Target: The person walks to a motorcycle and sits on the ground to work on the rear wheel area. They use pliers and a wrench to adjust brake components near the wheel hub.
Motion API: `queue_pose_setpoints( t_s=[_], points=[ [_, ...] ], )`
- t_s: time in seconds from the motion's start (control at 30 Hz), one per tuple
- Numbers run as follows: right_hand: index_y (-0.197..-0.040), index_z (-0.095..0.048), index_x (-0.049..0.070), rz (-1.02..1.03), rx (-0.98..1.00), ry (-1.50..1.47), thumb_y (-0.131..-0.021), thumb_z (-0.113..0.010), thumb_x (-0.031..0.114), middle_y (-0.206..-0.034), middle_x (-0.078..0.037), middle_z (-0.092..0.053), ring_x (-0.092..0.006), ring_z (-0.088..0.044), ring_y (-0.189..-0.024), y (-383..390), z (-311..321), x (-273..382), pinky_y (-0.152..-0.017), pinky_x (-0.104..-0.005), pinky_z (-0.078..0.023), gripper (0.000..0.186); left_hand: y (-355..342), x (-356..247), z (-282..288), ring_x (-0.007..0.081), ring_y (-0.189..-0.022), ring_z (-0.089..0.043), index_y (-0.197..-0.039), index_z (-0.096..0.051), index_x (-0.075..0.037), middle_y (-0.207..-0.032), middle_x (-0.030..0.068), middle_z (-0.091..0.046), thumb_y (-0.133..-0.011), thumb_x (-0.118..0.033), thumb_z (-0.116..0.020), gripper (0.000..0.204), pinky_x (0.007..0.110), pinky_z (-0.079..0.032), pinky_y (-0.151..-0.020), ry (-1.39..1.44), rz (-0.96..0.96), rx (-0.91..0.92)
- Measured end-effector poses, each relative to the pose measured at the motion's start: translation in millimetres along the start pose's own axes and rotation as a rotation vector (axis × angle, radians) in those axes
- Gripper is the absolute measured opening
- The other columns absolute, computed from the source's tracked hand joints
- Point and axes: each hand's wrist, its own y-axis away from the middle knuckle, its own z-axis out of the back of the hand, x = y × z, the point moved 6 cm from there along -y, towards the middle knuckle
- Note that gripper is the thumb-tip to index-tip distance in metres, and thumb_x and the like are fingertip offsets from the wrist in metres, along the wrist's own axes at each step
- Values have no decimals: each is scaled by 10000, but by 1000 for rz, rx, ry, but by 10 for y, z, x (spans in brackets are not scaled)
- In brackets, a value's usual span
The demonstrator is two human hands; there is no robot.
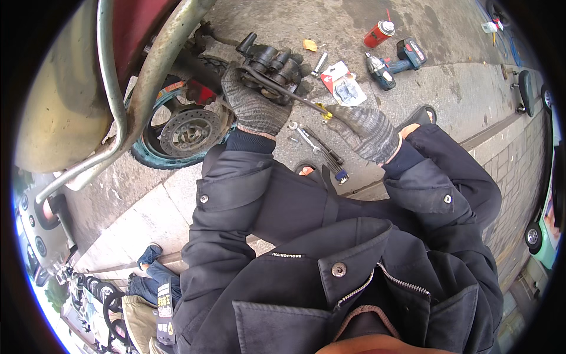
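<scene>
My left hand [252,106], in a grey knit glove, is wrapped round a dark, greasy brake caliper [277,62] beside the motorbike. My right hand [365,133], gloved the same way, is closed on the yellow end of a long, slim dark rod [295,96]. The rod runs left across the front of the caliper to the left hand; I cannot tell whether it is a tool or a hose. Below the left hand's wrist lies a wheel [183,130] with a brake disc and a blue-edged tyre. My right fingertips are partly hidden.
Wrenches [315,144] and a hex key set [341,175] lie between my feet. Beyond the right hand are a blister pack [343,85], a cordless impact driver [395,64] and a red spray can [377,35]. A metal frame tube [150,76] rises at left. A person's legs [154,277] show lower left.
</scene>
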Motion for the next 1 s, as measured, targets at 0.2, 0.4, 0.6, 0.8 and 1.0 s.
queue_pose_setpoints(
  t_s=[0.2,0.4,0.6,0.8,1.0],
  points=[
    [-1228,-605,61,-165,114,25,-911,-618,225,-1037,-172,-673,-316,-662,-915,26,-165,12,-765,-385,-523,357,109,23,67,349,-929,-649,-1140,-562,-83,-1018,118,-647,-841,-734,-401,735,556,-543,-758,-102,-73,-100],
    [-1233,-579,0,-218,164,131,-897,-599,185,-1084,-193,-659,-337,-654,-958,148,-436,93,-823,-385,-522,384,143,39,110,317,-937,-657,-1241,-502,-65,-1073,170,-618,-895,-264,-629,419,537,-591,-760,-262,-165,-21],
    [-1237,-577,9,-258,72,48,-920,-589,266,-1066,-208,-655,-335,-647,-958,96,-373,86,-811,-391,-518,408,179,54,81,359,-983,-650,-1372,-375,-80,-1209,171,-560,-836,17,-596,589,524,-607,-757,-380,-71,135],
    [-1263,-561,12,-246,95,32,-904,-612,234,-1069,-205,-657,-330,-648,-975,34,-358,144,-836,-386,-516,425,167,47,185,339,-977,-651,-1280,-483,-26,-1135,157,-608,-845,-68,-634,462,493,-592,-791,-380,-95,98],
    [-1231,-571,-11,-246,110,128,-913,-584,223,-1072,-212,-650,-337,-642,-982,30,-431,153,-844,-397,-509,395,140,92,200,286,-958,-648,-1182,-579,-4,-1063,141,-641,-853,-136,-644,361,482,-570,-834,-412,-79,88]
  ],
)
